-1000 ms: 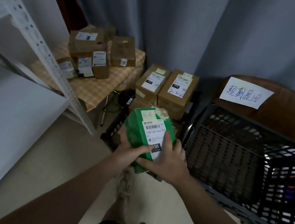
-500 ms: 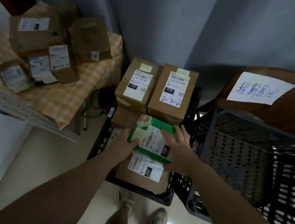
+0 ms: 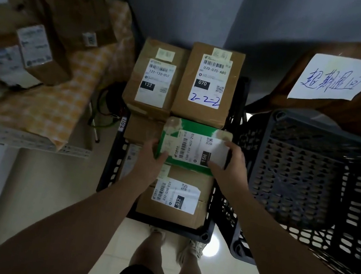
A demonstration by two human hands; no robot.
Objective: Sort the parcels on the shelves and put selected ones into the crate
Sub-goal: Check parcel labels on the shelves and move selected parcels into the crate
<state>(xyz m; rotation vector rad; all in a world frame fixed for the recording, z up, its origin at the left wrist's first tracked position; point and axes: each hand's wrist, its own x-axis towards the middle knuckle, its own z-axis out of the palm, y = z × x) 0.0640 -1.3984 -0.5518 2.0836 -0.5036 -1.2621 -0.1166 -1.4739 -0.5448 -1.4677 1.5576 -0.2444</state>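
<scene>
Closest in, the person's shoes point(image 3: 193, 247) stand right against the near rim of the low crate point(image 3: 205, 235), so there is little room to step forward without knocking it. The crate is packed above its walls: the brown box marked 032 point(image 3: 200, 212) fills the near end. Just beyond it the green parcel point(image 3: 174, 140) lies flat on top of the load, though whether it is already resting there or is a shade above is hard to tell from this angle. The left hand point(image 3: 150, 159) grips its left edge, thumb over the top. The right hand point(image 3: 229, 167) clasps its right edge, thumb across the white label. The surface beneath looks uneven — the parcel spans the 032 box and a box farther in — so, let go carelessly, it could tip toward the left wall. Its far edge is tight against the box marked 070 point(image 3: 204, 107), and fingers could get pinched there. That box and the box marked 122 point(image 3: 158, 51) ride high and appear to hang past the far rim — a shove might unseat them. The easiest way out is up and to the right, over the tall basket point(image 3: 254, 150), whose wall touches the crate. On the left, the shelf edge point(image 3: 17, 138) and the checked cloth point(image 3: 54, 109) crowd close.
</scene>
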